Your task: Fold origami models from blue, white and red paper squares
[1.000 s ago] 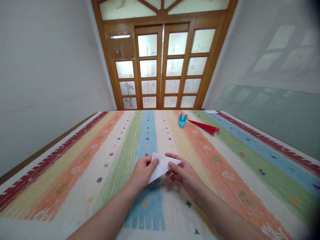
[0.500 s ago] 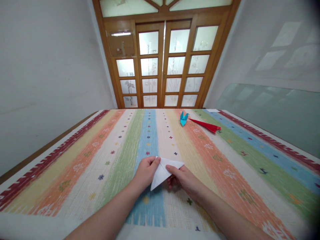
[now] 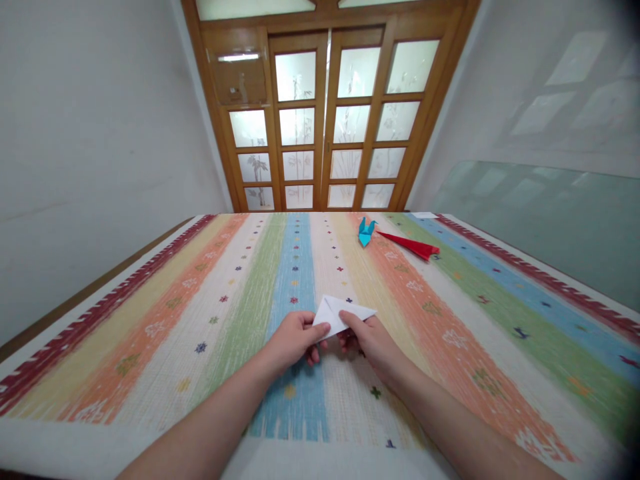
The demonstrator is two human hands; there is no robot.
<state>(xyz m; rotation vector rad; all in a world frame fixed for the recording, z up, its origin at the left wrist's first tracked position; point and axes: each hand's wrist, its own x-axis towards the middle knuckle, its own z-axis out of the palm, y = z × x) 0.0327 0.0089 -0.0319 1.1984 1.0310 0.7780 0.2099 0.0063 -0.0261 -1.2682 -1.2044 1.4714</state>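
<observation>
Two bare forearms come up from the lower edge; no sleeves, watch, rings or gloves show on them; the left hand [image 3: 294, 338] and the right hand [image 3: 369, 342] are uncovered, with slim fingers and short plain nails; the wrists behind each hand carry nothing.

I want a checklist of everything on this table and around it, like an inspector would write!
Surface: table under a striped cloth in red, orange, green, blue and cream bands.
Job's things: white folded paper, triangular, held just above the cloth.
Clutter: blue paper crane and red folded paper at the far end, lying close together.
Grippers: left hand and right hand both pinch the white folded paper at its near edge.
Cables: nothing seen.
Surroundings: wooden door with frosted glass panes, white walls, a glass sheet leaning at the right.
</observation>
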